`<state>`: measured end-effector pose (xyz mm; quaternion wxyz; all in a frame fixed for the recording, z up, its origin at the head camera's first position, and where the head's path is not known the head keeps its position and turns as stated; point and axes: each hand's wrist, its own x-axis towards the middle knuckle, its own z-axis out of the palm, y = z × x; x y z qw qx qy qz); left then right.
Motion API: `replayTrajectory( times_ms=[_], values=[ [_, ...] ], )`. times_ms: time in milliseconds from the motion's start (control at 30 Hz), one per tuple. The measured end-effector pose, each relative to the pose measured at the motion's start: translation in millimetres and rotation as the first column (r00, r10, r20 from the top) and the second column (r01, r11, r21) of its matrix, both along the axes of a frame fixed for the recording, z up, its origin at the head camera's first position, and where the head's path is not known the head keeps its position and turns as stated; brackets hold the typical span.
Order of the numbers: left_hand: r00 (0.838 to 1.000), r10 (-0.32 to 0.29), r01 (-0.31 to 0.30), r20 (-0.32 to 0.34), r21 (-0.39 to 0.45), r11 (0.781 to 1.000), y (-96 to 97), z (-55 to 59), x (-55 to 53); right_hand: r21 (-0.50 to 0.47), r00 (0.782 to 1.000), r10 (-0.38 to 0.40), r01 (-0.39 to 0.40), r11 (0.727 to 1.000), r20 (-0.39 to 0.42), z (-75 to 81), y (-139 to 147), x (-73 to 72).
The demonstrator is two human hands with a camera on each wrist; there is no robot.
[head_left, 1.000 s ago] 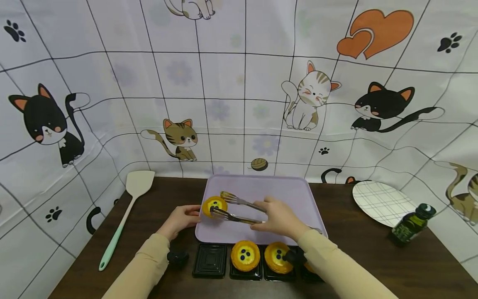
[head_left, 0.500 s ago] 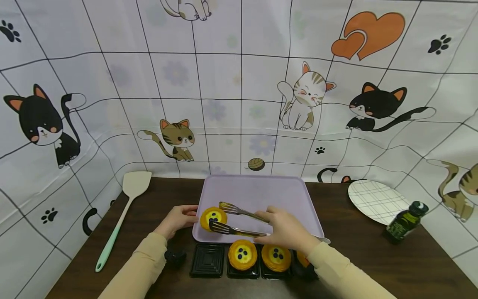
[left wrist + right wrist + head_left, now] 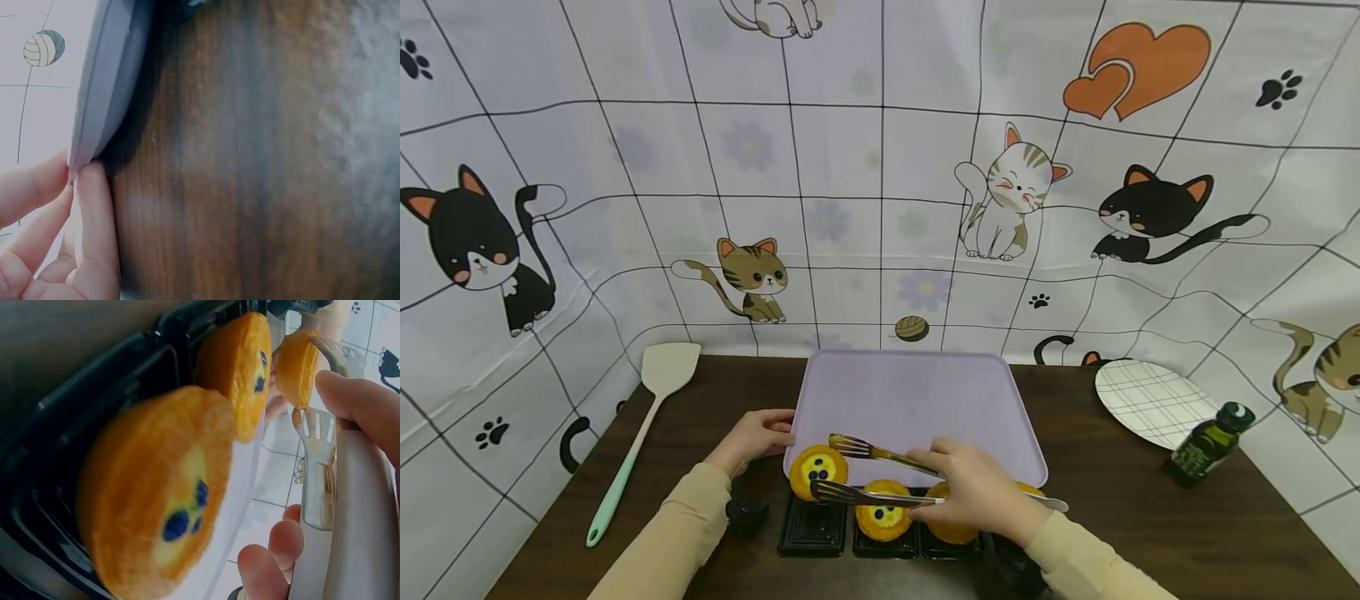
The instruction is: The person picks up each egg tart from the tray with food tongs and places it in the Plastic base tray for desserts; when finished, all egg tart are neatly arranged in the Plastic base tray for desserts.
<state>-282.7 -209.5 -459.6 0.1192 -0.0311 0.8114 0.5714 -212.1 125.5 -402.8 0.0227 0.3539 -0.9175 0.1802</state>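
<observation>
A pair of metal serving tongs (image 3: 880,452) lies in my right hand (image 3: 977,493); its white handles show in the right wrist view. The slotted tong ends grip an egg tart (image 3: 812,468) topped with blue dots, at the near-left corner of the lilac tray (image 3: 910,396). My left hand (image 3: 754,442) pinches that tray's left rim between thumb and fingers, as the left wrist view shows. Below the held tart is a bare black square plastic holder (image 3: 812,537). Beside it, another egg tart (image 3: 877,523) sits in its holder, partly behind the tongs. My right hand partly covers further tarts.
On the left lies a cream spatula (image 3: 667,372) with a green handle. A white checked oval plate (image 3: 1150,400) and a dark green bottle (image 3: 1210,446) stand at the right. A cat-print sheet (image 3: 850,167) hangs behind the dark wooden table (image 3: 1105,500).
The tongs and the held tart have moved towards me, from over the tray to its near-left edge by the bare holder. My left hand has stayed at the tray's rim.
</observation>
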Motion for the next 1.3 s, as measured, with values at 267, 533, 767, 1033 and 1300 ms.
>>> replayTrajectory(
  times_ms=[267, 533, 767, 1033, 1300],
  values=[
    [1.0, 0.005, -0.006, 0.02, 0.003, 1.0, 0.9, 0.8, -0.4, 0.005, 1.0, 0.021, -0.021, 1.0, 0.011, -9.4, 2, 7.5],
    [1.0, 0.007, -0.008, 0.017, 0.019, 1.0, 0.4, -0.4, -1.6, -0.004, 0.999, 0.04, -0.04, 0.999, 0.016, -12.4, 0, 11.0],
    [1.0, 0.008, -0.008, 0.009, 0.0, 1.0, 0.3, 1.1, 0.0, 0.004, 0.999, 0.047, -0.047, 0.999, 0.011, -14.5, 0, 11.8],
    [1.0, 0.015, -0.015, 0.014, -0.001, 1.0, 0.3, 1.0, 0.7, 0.013, 0.998, 0.058, -0.058, 0.998, 0.017, -17.7, -2, 11.6],
    [1.0, 0.018, -0.018, 0.011, -0.006, 1.0, 0.1, -1.6, 0.0, 0.017, 0.997, 0.065, -0.066, 0.998, 0.032, -20.9, -4, 11.0]
  ],
)
